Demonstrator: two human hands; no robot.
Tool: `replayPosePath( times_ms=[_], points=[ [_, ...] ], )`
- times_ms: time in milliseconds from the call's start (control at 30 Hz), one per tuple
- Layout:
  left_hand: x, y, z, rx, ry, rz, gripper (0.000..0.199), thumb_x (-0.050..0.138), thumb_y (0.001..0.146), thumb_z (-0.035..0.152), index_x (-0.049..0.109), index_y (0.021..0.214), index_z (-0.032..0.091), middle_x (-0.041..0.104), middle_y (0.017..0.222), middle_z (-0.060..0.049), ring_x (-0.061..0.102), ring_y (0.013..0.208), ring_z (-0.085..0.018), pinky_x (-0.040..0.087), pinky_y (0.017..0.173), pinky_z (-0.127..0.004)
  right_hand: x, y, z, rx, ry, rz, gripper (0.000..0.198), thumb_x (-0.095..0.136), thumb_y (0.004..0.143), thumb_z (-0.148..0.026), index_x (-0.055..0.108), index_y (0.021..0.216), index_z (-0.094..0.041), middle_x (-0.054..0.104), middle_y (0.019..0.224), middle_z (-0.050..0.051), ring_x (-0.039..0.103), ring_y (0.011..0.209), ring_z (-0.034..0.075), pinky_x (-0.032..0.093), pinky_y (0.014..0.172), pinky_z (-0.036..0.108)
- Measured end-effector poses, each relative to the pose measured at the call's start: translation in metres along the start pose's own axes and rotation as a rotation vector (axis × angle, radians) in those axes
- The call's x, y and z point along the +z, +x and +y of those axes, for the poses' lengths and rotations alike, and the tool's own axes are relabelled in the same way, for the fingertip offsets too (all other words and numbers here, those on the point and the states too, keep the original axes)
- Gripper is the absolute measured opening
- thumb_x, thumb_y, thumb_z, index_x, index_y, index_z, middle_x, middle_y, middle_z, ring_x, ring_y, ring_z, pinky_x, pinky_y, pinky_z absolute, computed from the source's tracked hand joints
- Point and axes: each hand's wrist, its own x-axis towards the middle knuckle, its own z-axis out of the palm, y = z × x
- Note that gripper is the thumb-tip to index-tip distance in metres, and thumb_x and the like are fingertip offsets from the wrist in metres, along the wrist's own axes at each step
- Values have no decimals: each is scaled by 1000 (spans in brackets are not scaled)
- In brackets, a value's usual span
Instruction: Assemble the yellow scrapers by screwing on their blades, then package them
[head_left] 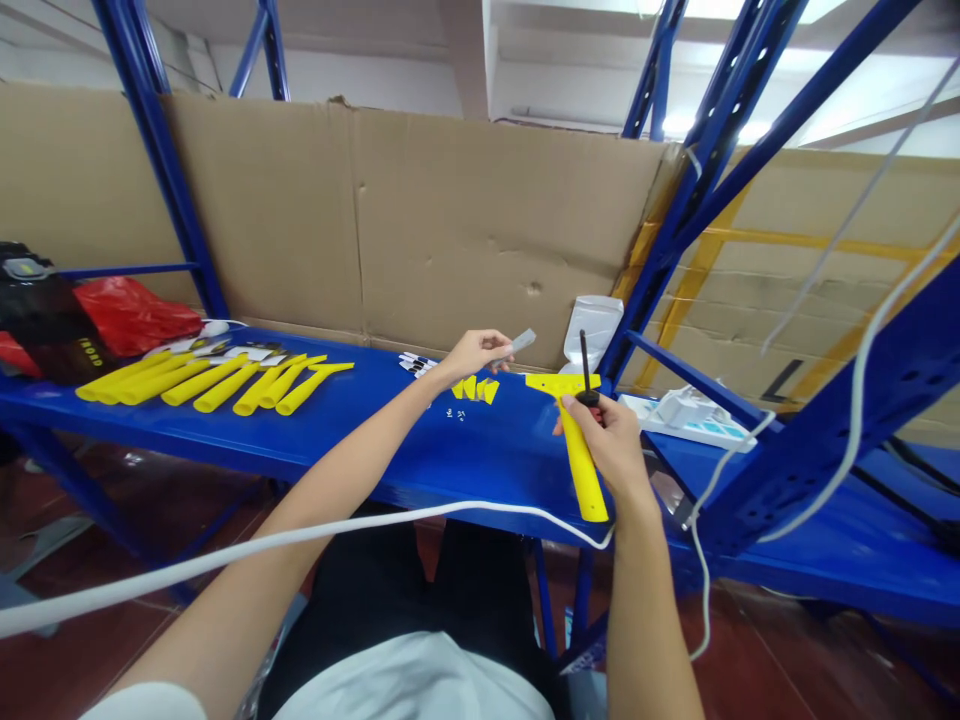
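Note:
My left hand (480, 355) is closed in a pinch on a small flat grey strip (521, 346), held above the blue bench. My right hand (611, 440) is wrapped round a yellow T-shaped scraper handle (583, 470), its crosspiece pointing away from me. In the same hand is a screwdriver (584, 360) with a dark upright shaft; its grip is mostly hidden by the fingers. Several small yellow pieces (476, 389) lie on the bench below my left hand, beside small white-and-black pieces (416, 364). Tiny bits (456, 413) lie nearer to me.
Several more yellow handles (217, 385) lie in a row on the blue bench (480, 460) at left. Behind them are a red bag (139, 312) and a black bottle (52, 315). A power strip (697, 418) sits at right. One white cable (322, 528) crosses before me.

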Motion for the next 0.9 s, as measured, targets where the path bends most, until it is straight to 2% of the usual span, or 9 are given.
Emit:
replayPosePath(
  times_ms=[100, 200, 333, 533, 733, 900],
  points=[
    [3, -3, 11, 59, -331, -41, 38, 88, 98, 47, 75, 111, 13, 88, 109, -17, 78, 76, -16, 60, 74, -30, 2, 1, -1, -1, -13, -1, 46, 85, 84, -66, 77, 75, -22, 76, 63, 6, 64, 55, 20, 48, 53, 31],
    [5, -8, 18, 80, -469, -69, 51, 100, 84, 54, 77, 106, 13, 88, 99, -15, 76, 74, -15, 59, 76, -30, 3, 1, -2, 11, -4, -1, 48, 85, 83, -69, 79, 79, -22, 74, 60, 5, 61, 53, 20, 46, 51, 31],
    [8, -17, 28, 88, -486, -92, 54, 104, 77, 56, 82, 101, 12, 88, 94, -15, 76, 78, -17, 57, 79, -31, 4, 0, -3, 39, -19, -8, 56, 86, 81, -77, 76, 73, -22, 73, 58, 6, 60, 51, 20, 45, 50, 32],
    [14, -28, 41, 124, -467, -156, 47, 102, 80, 55, 89, 96, 13, 87, 92, -13, 70, 76, -15, 51, 75, -30, 6, -2, -4, 78, -12, -24, 64, 92, 74, -84, 78, 71, -22, 71, 57, 5, 63, 51, 21, 48, 53, 33],
    [25, -33, 45, 91, -450, -228, 42, 104, 74, 53, 91, 86, 15, 80, 81, -7, 65, 74, -14, 46, 71, -30, 5, -3, 0, 9, -84, -68, 65, 86, 82, -85, 78, 72, -22, 73, 58, 5, 62, 54, 20, 46, 55, 33],
    [32, -35, 46, 63, -425, -262, 42, 104, 73, 54, 92, 87, 16, 84, 89, -10, 70, 81, -17, 51, 78, -31, 6, -3, 0, -36, -132, -107, 67, 83, 86, -86, 75, 65, -22, 74, 59, 6, 65, 55, 20, 49, 57, 33]
  ],
)
